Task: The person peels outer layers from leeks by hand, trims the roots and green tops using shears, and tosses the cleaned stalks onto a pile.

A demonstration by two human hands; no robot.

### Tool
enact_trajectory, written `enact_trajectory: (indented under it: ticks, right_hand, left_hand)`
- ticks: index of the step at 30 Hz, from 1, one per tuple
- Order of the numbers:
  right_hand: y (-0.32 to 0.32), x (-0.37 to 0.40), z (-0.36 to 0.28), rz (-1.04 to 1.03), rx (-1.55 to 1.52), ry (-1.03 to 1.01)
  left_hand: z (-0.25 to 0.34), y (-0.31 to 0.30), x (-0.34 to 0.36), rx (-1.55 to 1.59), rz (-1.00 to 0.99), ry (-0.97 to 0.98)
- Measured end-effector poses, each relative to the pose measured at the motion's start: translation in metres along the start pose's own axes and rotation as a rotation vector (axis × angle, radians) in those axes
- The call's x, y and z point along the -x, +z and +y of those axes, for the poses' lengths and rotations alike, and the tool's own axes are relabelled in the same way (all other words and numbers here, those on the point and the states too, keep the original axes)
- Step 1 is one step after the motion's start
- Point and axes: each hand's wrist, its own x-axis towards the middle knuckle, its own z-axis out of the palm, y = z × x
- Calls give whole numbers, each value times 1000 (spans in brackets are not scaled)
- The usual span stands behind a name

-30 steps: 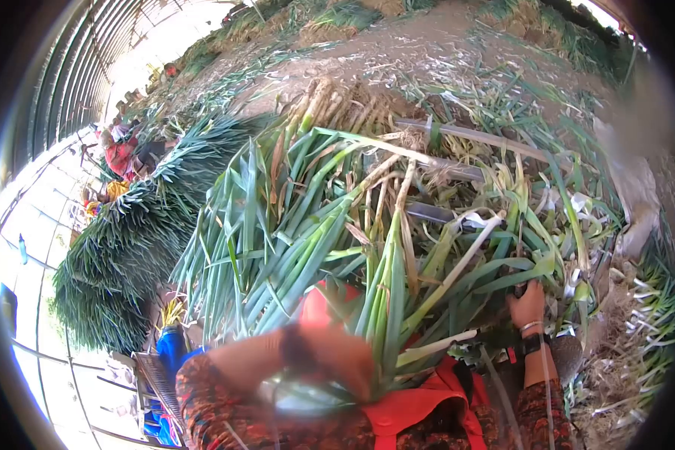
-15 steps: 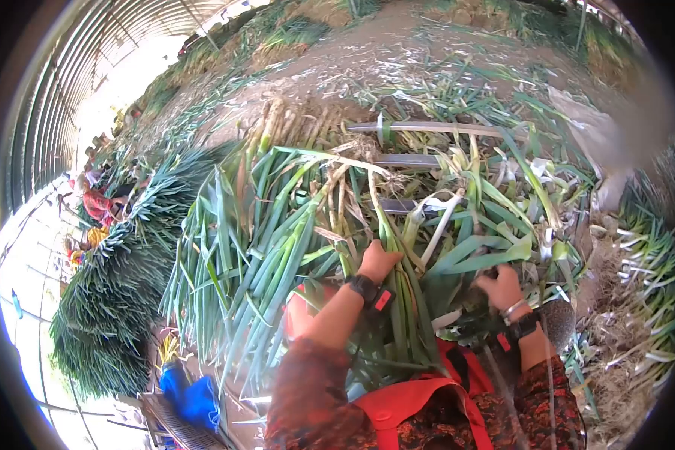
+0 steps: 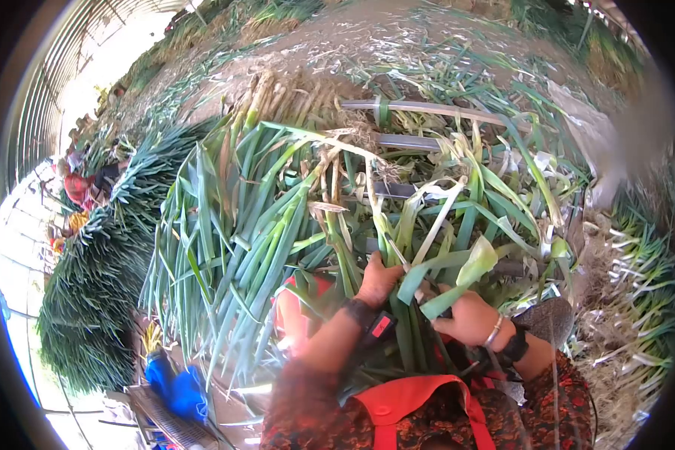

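Note:
My left hand is closed around a green onion stalk just above my lap, its roots pointing away from me and its leaves hanging down toward my apron. Close on its right, my right hand has its fingers curled on a broad green leaf beside the stalk. Part of the leaf rises over the fingers with a pale torn end. A big pile of long green onions lies to the left of my left hand, partly beneath my forearm.
Metal bars cross the leaf pile ahead. Dense onion bundles stand at the left, with a person in red behind them. Trimmed onions line the right side. A blue cloth item lies at lower left.
My right hand has moved left, close to my left hand, and now holds a leaf. My left hand stays at the stalk. The whole view has shifted slightly.

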Motion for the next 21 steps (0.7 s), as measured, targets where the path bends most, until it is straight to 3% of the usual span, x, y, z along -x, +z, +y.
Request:
enact_trajectory:
  ticks: [3,5,7,11,15,17,19,21]
  right_hand:
    - [0,-41,2,-15,-12,35]
    - [8,-63,11,123,37,-23]
    - [5,-89,15,64,144,76]
    - [6,-139,32,17,281,7]
    - [3,-196,42,147,352,57]
    - [2,-215,57,222,480,105]
    - [-2,-196,44,259,275,-29]
    - [-11,-160,21,0,189,165]
  left_hand:
    - [23,-4,13,15,22,-5]
    - [16,-5,7,36,47,-30]
    - [1,-7,-3,57,46,-18]
    - [0,-10,0,199,27,-19]
    - [4,-13,2,157,29,-43]
    - [-3,-12,-1,277,-19,-64]
    - [-2,-17,-1,408,-63,-97]
    - [8,-20,6,567,-103,-144]
